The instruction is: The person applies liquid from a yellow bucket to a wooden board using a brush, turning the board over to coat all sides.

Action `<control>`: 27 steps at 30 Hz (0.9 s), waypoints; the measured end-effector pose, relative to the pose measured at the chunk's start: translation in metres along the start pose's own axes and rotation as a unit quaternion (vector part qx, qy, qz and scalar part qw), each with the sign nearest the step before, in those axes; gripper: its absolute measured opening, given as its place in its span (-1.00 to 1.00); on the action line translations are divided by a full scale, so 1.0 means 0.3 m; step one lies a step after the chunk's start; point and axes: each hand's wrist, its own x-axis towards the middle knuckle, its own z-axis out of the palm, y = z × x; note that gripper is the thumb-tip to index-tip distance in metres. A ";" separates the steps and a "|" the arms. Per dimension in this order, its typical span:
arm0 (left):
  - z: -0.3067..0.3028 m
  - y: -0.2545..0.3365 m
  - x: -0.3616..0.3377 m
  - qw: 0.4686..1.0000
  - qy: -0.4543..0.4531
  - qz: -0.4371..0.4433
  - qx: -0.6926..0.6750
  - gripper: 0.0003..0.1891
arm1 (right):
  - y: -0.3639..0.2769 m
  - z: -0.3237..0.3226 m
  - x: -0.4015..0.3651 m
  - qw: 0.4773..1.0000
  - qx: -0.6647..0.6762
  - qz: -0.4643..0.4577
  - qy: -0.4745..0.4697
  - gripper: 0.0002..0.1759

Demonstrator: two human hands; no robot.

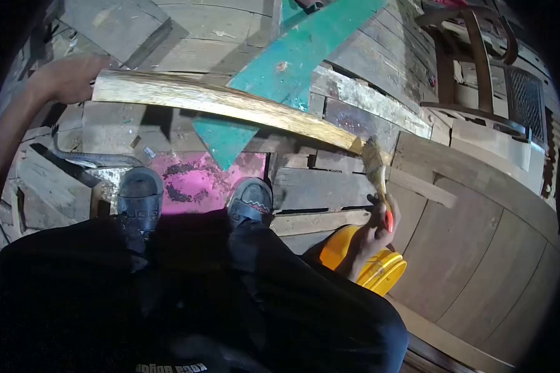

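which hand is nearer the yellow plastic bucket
Right. The right hand, holding a wooden-handled paintbrush, is just over the yellow plastic bucket; the left hand grips the far end of the long curved wooden strip, well away.

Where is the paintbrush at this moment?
In the head view it is right of centre: the right hand grips the paintbrush just above the yellow bucket, its bristles at the right end of the wooden strip.
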 end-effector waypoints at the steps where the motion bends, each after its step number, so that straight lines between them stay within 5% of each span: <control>1: 0.001 -0.013 -0.001 1.000 0.021 0.004 -0.016 -0.58 | -0.022 0.016 0.005 0.998 -0.059 -0.018 -0.002 -0.69; 3: -0.018 0.025 -0.002 0.999 0.027 -0.016 0.003 -0.58 | -0.063 0.053 0.012 0.997 -0.057 -0.025 -0.053 -0.71; 5: 0.020 -0.034 0.009 0.998 0.049 0.026 0.016 -0.56 | -0.136 0.087 0.036 0.974 -0.149 -0.132 -0.105 -0.63; 10: -0.041 0.005 0.022 0.998 0.014 0.016 0.058 -0.57 | -0.280 0.129 0.066 0.966 -0.018 -0.160 -0.202 -0.56; 15: -0.105 0.046 0.010 0.999 0.002 0.022 0.048 -0.48 | -0.325 0.162 0.080 0.947 0.108 -0.161 -0.257 -0.74; 17: -0.105 0.046 0.002 0.999 -0.004 0.009 0.035 -0.47 | -0.296 0.144 0.052 0.947 0.133 -0.066 -0.284 -0.68; 24: -0.059 -0.022 0.014 0.999 -0.039 0.020 0.011 -0.46 | -0.112 0.025 0.001 0.989 0.100 0.030 -0.107 -0.74; 27: -0.061 -0.006 0.022 0.999 -0.044 -0.008 -0.012 -0.47 | -0.082 -0.043 0.043 0.994 -0.057 -0.037 -0.090 -0.67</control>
